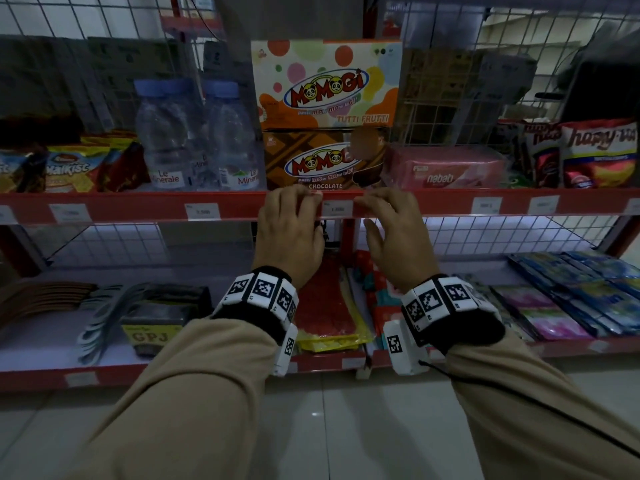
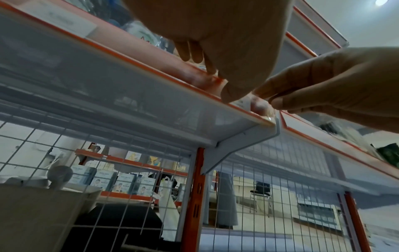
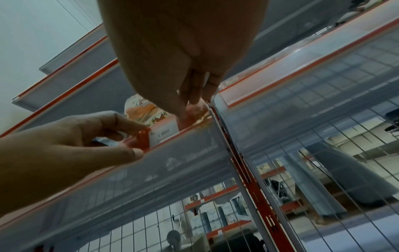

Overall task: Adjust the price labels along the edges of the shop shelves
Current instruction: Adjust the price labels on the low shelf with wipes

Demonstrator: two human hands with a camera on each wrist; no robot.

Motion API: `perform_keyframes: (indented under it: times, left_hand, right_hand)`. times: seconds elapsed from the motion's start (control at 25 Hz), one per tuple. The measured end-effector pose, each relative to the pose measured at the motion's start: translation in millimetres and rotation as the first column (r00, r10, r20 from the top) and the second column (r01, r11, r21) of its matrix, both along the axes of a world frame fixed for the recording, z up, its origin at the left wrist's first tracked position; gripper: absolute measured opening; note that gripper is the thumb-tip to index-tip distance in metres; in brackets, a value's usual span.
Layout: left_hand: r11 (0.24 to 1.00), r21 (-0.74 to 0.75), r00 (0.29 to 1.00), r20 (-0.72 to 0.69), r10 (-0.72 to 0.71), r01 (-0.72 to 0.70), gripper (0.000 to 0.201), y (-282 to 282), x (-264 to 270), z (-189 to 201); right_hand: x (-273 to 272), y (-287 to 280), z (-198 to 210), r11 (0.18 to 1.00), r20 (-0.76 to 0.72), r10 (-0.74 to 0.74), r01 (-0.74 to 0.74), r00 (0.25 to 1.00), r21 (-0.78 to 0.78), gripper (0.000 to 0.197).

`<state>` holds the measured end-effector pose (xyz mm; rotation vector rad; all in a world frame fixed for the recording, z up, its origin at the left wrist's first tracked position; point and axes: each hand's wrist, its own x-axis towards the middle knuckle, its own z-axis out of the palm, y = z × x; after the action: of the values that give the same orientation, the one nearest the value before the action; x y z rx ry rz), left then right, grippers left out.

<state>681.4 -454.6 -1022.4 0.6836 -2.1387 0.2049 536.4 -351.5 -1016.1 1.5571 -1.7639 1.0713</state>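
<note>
Head view: left hand [image 1: 291,230] & right hand [image 1: 394,233] each pinch the red plastic shelf-edge rail [image 1: 138,206] either side of the small white paper price label [image 1: 336,208], centre shelf; neighbouring white labels [image 1: 203,212] prob. still to do. L wrist: fingers curled on rail. R wrist: label looks level (nearly done, I'd say).

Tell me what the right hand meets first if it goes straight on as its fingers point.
The right hand touches the red shelf edge with its fingertips, just right of the price label, so that strip stops it first. Beyond, the chocolate snack box probably comes next, though depth is unclear.
</note>
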Motion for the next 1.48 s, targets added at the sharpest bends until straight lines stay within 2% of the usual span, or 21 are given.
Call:
perform_keyframes:
  times: [0.08,0.2,0.4,0.52,0.64,0.72,0.84,1.04,1.2,1.24,1.32,1.4,1.48]
  left_hand:
    - [1.000,0.022,0.999,0.050,0.015,-0.016,0.064,2,-1,-14]
    - [0.996,0.074,0.995,0.092,0.049,-0.055,0.079,8,-4,-37]
    - [0.974,0.223,1.000,0.007,0.029,-0.030,0.074,34,-18,-89]
    - [0.939,0.342,0.987,0.156,-0.026,-0.029,0.065,56,-21,-142]
    - [0.904,0.427,0.922,0.361,-0.137,-0.033,0.057,70,-13,-194]
    - [0.883,0.464,0.870,0.459,-0.178,-0.064,0.058,76,-7,-220]
    - [0.874,0.480,0.832,0.513,-0.211,-0.075,0.062,79,0,-240]
    - [0.894,0.441,0.815,0.546,-0.194,-0.083,0.065,77,2,-244]
    - [0.915,0.387,0.817,0.561,-0.135,-0.114,0.065,75,5,-243]
    - [0.917,0.378,0.810,0.572,-0.127,-0.123,0.065,73,6,-243]
    - [0.923,0.365,0.794,0.593,-0.131,-0.120,0.065,69,9,-244]
    - [0.929,0.356,0.787,0.599,-0.147,-0.097,0.064,67,12,-245]
    - [0.933,0.352,0.790,0.592,-0.157,-0.078,0.062,66,14,-246]
  right_hand:
    - [-1,5,-21,1.000,0.040,0.025,-0.024,0.999,-0.008,0.033]
    - [-5,16,-65,0.991,0.150,0.045,-0.063,0.988,0.118,0.031]
    - [-16,39,-152,0.934,0.405,-0.010,-0.136,0.914,0.329,0.024]
    - [-9,52,-198,0.898,0.543,-0.086,-0.171,0.836,0.406,0.030]
    - [5,59,-231,0.864,0.605,-0.097,-0.234,0.790,0.446,0.038]
    - [13,60,-243,0.873,0.594,-0.111,-0.207,0.797,0.441,0.044]
    - [23,56,-251,0.900,0.584,-0.142,-0.142,0.799,0.412,0.050]
    - [31,58,-258,0.926,0.663,-0.183,-0.098,0.726,0.364,0.059]
    - [32,65,-264,0.929,0.693,-0.182,-0.108,0.698,0.353,0.053]
    - [31,66,-264,0.928,0.678,-0.183,-0.103,0.712,0.359,0.051]
    - [27,65,-264,0.902,0.575,-0.198,-0.082,0.794,0.424,0.048]
    - [23,61,-260,0.837,0.399,-0.226,-0.032,0.889,0.546,0.045]
    - [20,57,-255,0.778,0.242,-0.251,0.047,0.937,0.626,0.042]
